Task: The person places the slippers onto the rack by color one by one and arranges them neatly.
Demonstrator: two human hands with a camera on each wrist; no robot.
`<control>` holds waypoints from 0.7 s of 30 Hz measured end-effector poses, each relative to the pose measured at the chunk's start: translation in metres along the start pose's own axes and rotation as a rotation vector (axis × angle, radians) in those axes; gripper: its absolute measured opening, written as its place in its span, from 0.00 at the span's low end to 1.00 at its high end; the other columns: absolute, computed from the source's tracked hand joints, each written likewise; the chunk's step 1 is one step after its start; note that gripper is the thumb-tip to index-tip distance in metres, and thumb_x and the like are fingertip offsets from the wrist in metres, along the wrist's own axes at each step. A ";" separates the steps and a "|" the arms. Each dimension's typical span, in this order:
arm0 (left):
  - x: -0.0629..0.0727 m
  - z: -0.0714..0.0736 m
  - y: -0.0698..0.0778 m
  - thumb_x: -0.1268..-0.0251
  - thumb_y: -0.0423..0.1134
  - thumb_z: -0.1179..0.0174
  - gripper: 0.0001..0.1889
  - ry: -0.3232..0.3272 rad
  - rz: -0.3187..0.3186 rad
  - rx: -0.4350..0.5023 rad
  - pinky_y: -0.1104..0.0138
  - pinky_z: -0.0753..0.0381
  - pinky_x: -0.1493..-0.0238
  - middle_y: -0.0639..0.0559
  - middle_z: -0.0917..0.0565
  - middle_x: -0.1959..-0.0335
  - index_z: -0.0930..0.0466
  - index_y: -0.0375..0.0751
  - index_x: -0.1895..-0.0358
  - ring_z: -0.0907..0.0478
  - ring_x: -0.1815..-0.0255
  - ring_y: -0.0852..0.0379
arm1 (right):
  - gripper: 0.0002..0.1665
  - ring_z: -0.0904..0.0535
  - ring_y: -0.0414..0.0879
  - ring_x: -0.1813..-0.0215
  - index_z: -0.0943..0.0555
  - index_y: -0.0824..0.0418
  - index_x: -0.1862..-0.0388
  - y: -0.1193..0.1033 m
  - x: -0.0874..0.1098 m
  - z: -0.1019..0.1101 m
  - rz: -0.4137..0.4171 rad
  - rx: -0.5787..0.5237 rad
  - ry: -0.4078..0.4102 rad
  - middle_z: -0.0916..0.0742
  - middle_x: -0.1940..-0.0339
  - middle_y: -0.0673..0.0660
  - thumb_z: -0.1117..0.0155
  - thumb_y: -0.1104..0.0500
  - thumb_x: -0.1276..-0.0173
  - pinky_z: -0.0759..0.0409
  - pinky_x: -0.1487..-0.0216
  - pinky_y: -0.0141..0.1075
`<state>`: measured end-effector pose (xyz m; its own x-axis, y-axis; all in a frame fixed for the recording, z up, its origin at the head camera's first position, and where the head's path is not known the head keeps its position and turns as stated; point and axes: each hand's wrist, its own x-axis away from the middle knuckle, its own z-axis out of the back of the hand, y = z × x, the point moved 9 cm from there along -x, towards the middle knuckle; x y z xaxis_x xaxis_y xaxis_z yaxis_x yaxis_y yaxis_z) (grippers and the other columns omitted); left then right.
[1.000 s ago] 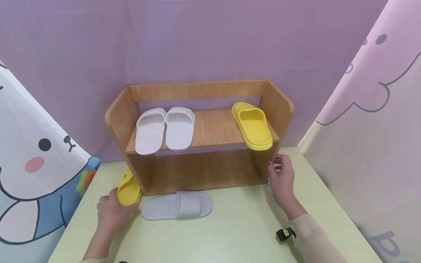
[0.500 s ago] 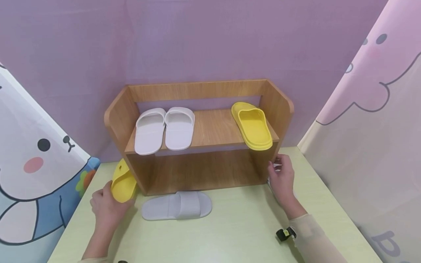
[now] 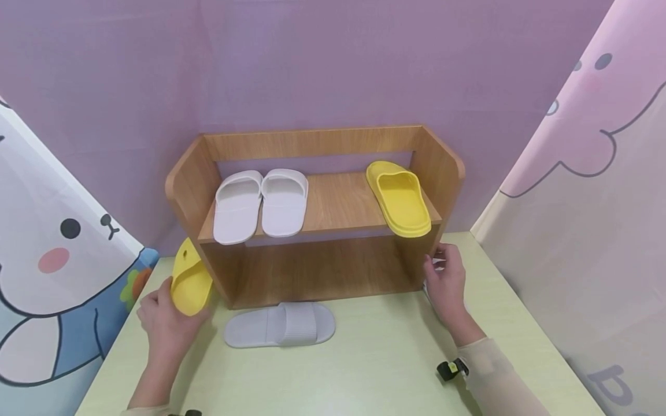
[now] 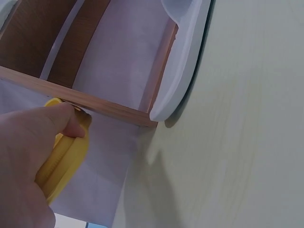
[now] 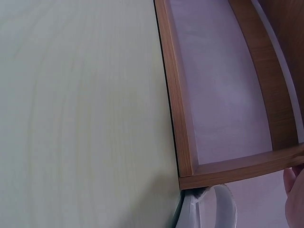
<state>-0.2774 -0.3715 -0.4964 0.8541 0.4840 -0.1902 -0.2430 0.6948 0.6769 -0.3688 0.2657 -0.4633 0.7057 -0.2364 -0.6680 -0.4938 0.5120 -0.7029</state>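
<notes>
In the head view my left hand (image 3: pixel 169 323) grips a yellow slipper (image 3: pixel 192 286) by its heel end, toe upward, beside the left side of the wooden shoe rack (image 3: pixel 312 145). The left wrist view shows my thumb pressed on the yellow sole edge (image 4: pixel 66 159). My right hand (image 3: pixel 448 283) rests against the outer right panel of the rack, fingers loosely bent. Below that hand a whitish slipper (image 5: pixel 223 209) stands on the table next to the panel, mostly hidden. A grey slipper (image 3: pixel 281 326) lies sideways before the rack.
Two white slippers (image 3: pixel 285 205) sit on the left of the upper shelf, a yellow slipper (image 3: pixel 403 205) on its right. The rack stands on a pale table (image 3: pixel 374 358). Purple cloth (image 3: pixel 312 63) hangs behind, with printed cloths at both sides.
My left hand has moved the yellow slipper slightly left and away along the rack's outer left side. The right hand and the other slippers have stayed in place.
</notes>
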 end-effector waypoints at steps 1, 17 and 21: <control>0.000 0.001 0.001 0.45 0.42 0.17 0.61 0.008 -0.002 0.003 0.29 0.34 0.37 0.24 0.42 0.26 0.48 0.37 0.11 0.48 0.25 0.27 | 0.14 0.18 0.41 0.53 0.22 0.71 0.43 0.000 0.000 0.000 -0.002 -0.002 0.000 0.14 0.50 0.64 0.34 0.74 0.26 0.20 0.56 0.22; 0.000 0.025 0.019 0.50 0.36 0.17 0.65 0.148 -0.012 0.107 0.31 0.30 0.34 0.40 0.48 0.13 0.49 0.50 0.09 0.52 0.17 0.39 | 0.14 0.19 0.40 0.54 0.22 0.72 0.44 0.000 0.000 -0.001 0.002 -0.010 0.002 0.15 0.52 0.64 0.34 0.75 0.27 0.19 0.54 0.24; 0.000 0.028 0.019 0.50 0.36 0.17 0.64 0.157 -0.009 0.129 0.32 0.32 0.31 0.41 0.48 0.14 0.48 0.51 0.09 0.53 0.17 0.40 | 0.14 0.20 0.41 0.54 0.22 0.72 0.44 0.000 0.000 -0.001 0.000 -0.012 0.000 0.15 0.52 0.63 0.34 0.75 0.26 0.19 0.55 0.25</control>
<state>-0.2697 -0.3730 -0.4633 0.7713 0.5622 -0.2983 -0.1660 0.6302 0.7585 -0.3694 0.2649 -0.4637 0.7059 -0.2361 -0.6678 -0.4997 0.5022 -0.7058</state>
